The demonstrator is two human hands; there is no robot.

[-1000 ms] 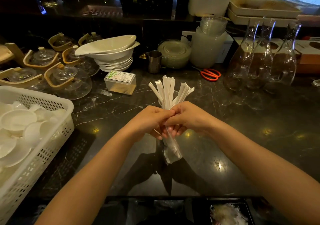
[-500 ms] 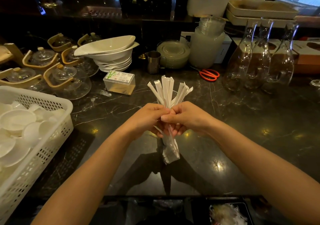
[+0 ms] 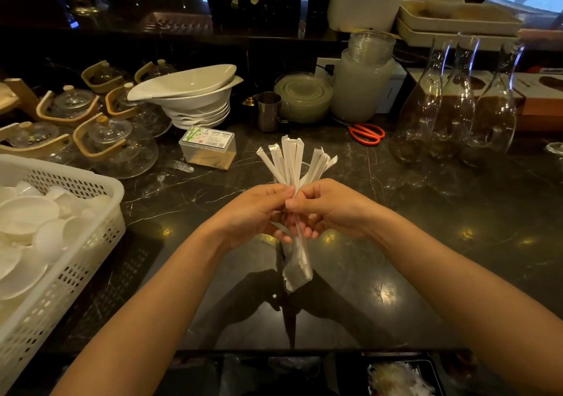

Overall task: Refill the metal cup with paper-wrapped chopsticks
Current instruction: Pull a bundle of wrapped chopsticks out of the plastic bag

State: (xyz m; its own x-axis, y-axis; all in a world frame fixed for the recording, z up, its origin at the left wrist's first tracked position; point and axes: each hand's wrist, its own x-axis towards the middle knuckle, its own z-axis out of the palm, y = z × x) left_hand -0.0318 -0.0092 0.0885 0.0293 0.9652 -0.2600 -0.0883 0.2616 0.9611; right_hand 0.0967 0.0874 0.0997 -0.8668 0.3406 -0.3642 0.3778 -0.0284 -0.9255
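From the head view, both hands meet over the dark table (image 3: 457, 212). The left hand (image 3: 253, 212) and right hand (image 3: 329, 206) each close their grip round the middle of one bundle of paper-wrapped chopsticks (image 3: 292, 164), whose upper ends fan out above the knuckles while the lower ends hang down in what looks like a thin clear sleeve (image 3: 297, 269) (plastic, I would guess, though the light is poor). The bundle is held up off the table, not yet in any cup.

The metal cup (image 3: 268, 110) stands well behind the hands, beside the stack of white bowls (image 3: 189, 97), and I see nothing sticking out of it, so I judge the refill barely begun: the sticks are gathered, the placing is all left.

The fingers overlap, so which hand bears the load I cannot tell. There may be a glass rim just behind the fanned ends; too faint to be sure. The cup's inside is hidden.
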